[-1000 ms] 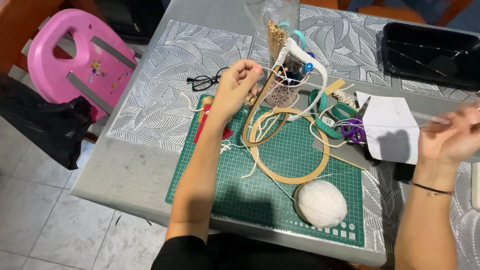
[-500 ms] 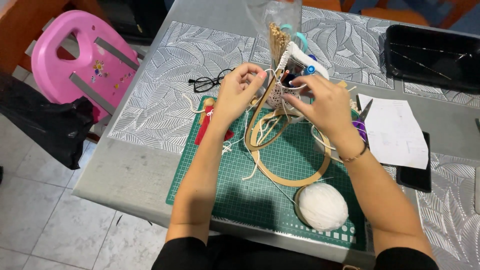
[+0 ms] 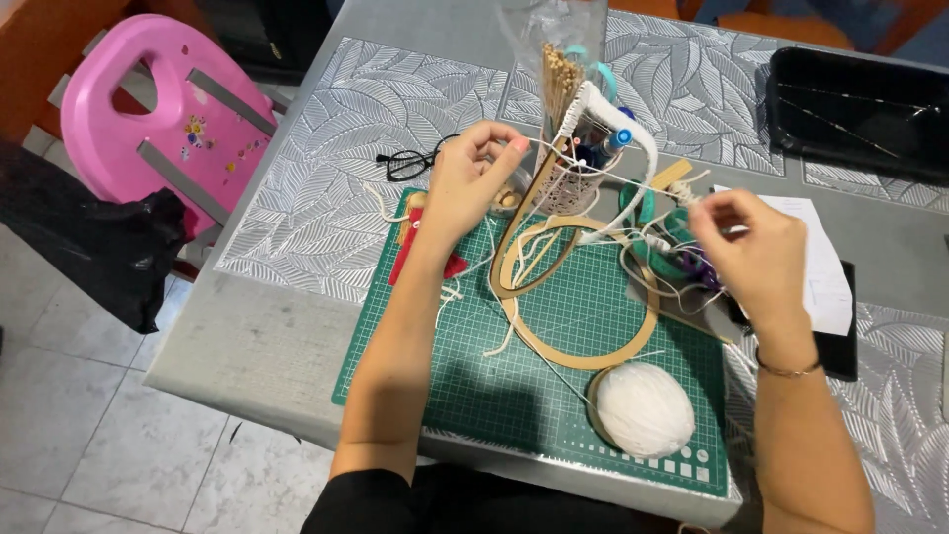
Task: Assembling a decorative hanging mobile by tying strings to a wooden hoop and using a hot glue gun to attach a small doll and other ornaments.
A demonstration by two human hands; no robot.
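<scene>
- A pink plastic chair [image 3: 158,109] stands on the tiled floor far left of the green cutting mat [image 3: 474,366], with a black bag [image 3: 89,252] slumped against it.
- A pair of black glasses [image 3: 410,163] lies on the leaf-patterned surface [image 3: 326,198], just beyond the mat's far left corner.
- A red strip [image 3: 407,252] rests on the mat's left edge, partly under the left forearm.
- The left hand [image 3: 470,188] is above the mat's far left part, fingers curled closed, thumb and forefinger pinched on a thin white string [image 3: 583,168] and steadying an upright hoop [image 3: 539,222] half wrapped in white cord.
- The string runs taut from that pinch to the right, across the mat's far edge.
- A mesh pot of tools and pens [image 3: 583,158] stands just past the mat's far edge, a clear bag of dried stems [image 3: 559,59] rising behind it.
- A flat wooden ring [image 3: 583,351] lies in the mat's middle, loose cord ends scattered over it.
- A ball of white yarn [image 3: 643,407] sits at the mat's near right corner, its strand leading up toward the hoop.
- The right hand [image 3: 751,252] hovers over the mat's right edge, closed, fingertips nipping the string's other end.
- Beneath it are teal-and-purple scissors [image 3: 682,257]; white paper [image 3: 825,267] lies right of the mat.
- A black tray [image 3: 855,99] sits well beyond the mat's far right corner.
</scene>
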